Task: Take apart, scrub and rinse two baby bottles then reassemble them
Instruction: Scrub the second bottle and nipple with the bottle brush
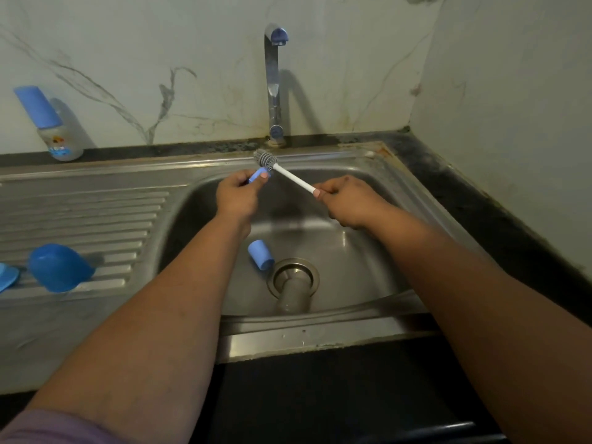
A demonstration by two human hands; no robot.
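Both forearms reach up from the bottom edge over a dark tabletop (336,389) and into a steel sink (378,251), a lilac sleeve (48,427) showing at 7 o'clock. Over the basin, at about 11 o'clock from the drain (293,278), the left hand (237,195) has its fingers (263,176) curled round a small blue bottle part (258,176), of which only a bit shows past the thumb. At 1 o'clock from the drain the right hand (344,200) grips the white handle of a bottle brush (290,176), fingers closed tight on the handle's end. The brush slants toward 10 o'clock, its grey bristled head just above and beside the blue part; whether they touch I cannot tell.

On the basin floor a blue cap (261,254) lies on its side, touching the drain's rim at 10 o'clock. On the ribbed draining board (96,219) at 9 o'clock sits a blue dome-shaped cover (59,267), with another blue piece (7,277) cut off by the left edge. A capped baby bottle (53,123) stands at 10 o'clock against the marbled wall. Behind the sink at 12 o'clock rises a chrome tap (274,81) with a blue spout tip.
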